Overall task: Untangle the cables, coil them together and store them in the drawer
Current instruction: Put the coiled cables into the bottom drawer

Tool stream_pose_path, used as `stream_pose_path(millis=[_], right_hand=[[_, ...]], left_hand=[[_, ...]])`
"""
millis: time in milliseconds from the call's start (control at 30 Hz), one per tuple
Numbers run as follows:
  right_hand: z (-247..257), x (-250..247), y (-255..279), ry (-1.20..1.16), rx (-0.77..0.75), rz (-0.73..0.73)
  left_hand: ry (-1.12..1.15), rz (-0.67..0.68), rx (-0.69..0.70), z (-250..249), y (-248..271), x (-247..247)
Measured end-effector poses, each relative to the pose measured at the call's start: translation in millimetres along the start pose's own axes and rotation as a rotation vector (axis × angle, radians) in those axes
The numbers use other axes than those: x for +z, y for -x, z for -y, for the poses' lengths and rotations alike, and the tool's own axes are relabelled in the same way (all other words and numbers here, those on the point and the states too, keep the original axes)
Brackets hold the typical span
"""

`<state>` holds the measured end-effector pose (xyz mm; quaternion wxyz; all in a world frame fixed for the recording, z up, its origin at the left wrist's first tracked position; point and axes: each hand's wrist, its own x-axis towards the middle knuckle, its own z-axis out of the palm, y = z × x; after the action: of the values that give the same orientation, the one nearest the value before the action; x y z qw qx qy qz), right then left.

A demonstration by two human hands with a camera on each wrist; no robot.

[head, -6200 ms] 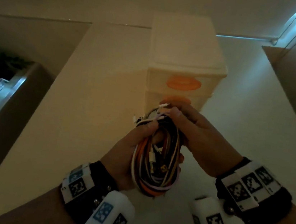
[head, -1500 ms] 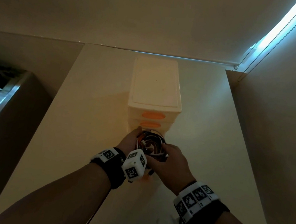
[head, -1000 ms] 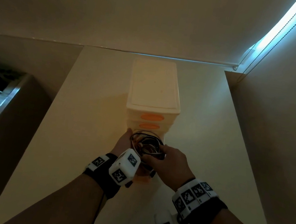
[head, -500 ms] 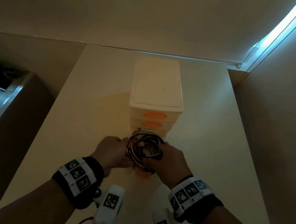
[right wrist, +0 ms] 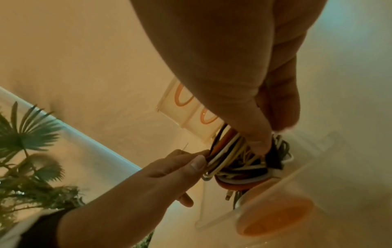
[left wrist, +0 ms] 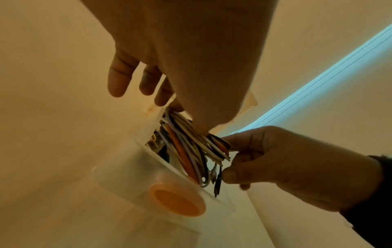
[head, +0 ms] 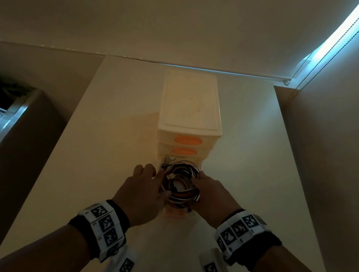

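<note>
Now cable coil [head: 180, 186] lies flat in open drawer [head: 174, 214], both hands gripping.

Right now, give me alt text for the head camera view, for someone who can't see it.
Two hands, left hand and right hand, lower a coil of mixed cables into the open bottom drawer of a small drawer unit on a pale table.
</note>
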<state>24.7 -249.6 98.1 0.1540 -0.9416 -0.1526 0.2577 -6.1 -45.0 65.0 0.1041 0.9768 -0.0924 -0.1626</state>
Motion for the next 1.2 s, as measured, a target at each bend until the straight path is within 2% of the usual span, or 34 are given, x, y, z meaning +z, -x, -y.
stream_pose_path(millis=[100, 167, 333, 433, 533, 700, 800, 933, 1067, 1200], right_hand=[[-13, 7, -8, 0.191, -0.049, -0.137], [-21, 13, -6, 0.245, -0.052, -0.171], [-32, 25, 5, -0.057, -0.12, -0.005], [-38, 22, 7, -0.095, -0.163, 0.049], [-43, 25, 3, -0.162, -0.182, 0.005], [-38, 44, -3, -0.192, -0.16, -0.211], [-29, 47, -5, -0.191, -0.128, -0.273], [-33, 44, -6, -0.163, -0.131, -0.25], [-42, 43, -2, -0.187, -0.151, -0.13], [-36, 58, -7, -0.149, -0.129, -0.199]], left_hand=[[0.002, 0.092, -0.044, -2, 0, 4], [0.122, 0.107, -0.085, -4, -2, 10], [0.305, 0.024, -0.114, -5, -4, 33], [0.331, -0.008, -0.116, -5, -5, 37], [0.33, -0.01, -0.121, -6, -5, 37], [0.394, -0.054, -0.134, -7, -10, 44], [0.398, -0.067, -0.126, -4, -18, 46], [0.37, -0.047, -0.125, -4, -19, 43], [0.36, 0.001, -0.12, -6, -18, 43], [0.327, 0.046, -0.123, -15, -16, 42]])
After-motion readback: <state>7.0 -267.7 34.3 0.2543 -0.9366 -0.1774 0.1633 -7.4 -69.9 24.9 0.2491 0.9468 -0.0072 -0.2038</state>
